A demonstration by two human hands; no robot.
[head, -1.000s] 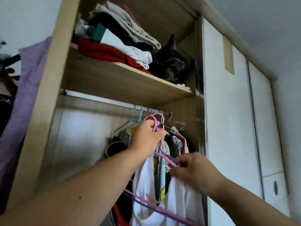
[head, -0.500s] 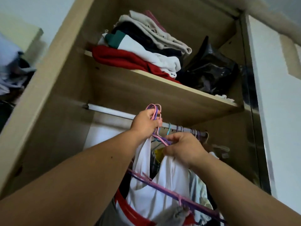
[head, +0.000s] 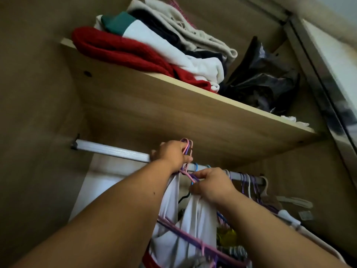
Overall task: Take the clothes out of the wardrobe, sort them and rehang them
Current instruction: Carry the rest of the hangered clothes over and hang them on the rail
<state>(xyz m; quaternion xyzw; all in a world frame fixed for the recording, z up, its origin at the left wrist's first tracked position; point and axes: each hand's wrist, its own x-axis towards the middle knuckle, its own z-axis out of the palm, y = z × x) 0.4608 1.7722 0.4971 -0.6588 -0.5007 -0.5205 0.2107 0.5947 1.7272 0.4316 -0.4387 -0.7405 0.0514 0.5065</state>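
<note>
My left hand [head: 172, 154] grips the pink and purple hanger hooks [head: 187, 146], raised just above the silver wardrobe rail [head: 112, 149]. A white garment [head: 195, 219] hangs from those hangers below both hands. My right hand [head: 210, 183] pinches the hanger's shoulder and the top of the white cloth, just under the rail. Further right, several more purple, blue and white hangers [head: 249, 184] stay hooked on the rail, with other clothes below them partly hidden by my right forearm.
A wooden shelf [head: 173, 105] runs close above the rail. Folded clothes [head: 154, 45], red, white, green and beige, are stacked on it beside a black plastic bag [head: 264, 80]. The wardrobe's side wall [head: 34, 113] stands left, a sliding door frame [head: 316, 78] right.
My left hand has carried the hanger hooks left along the rail and up towards it. My right hand followed, still holding the white garment's top. The view tilted upward.
</note>
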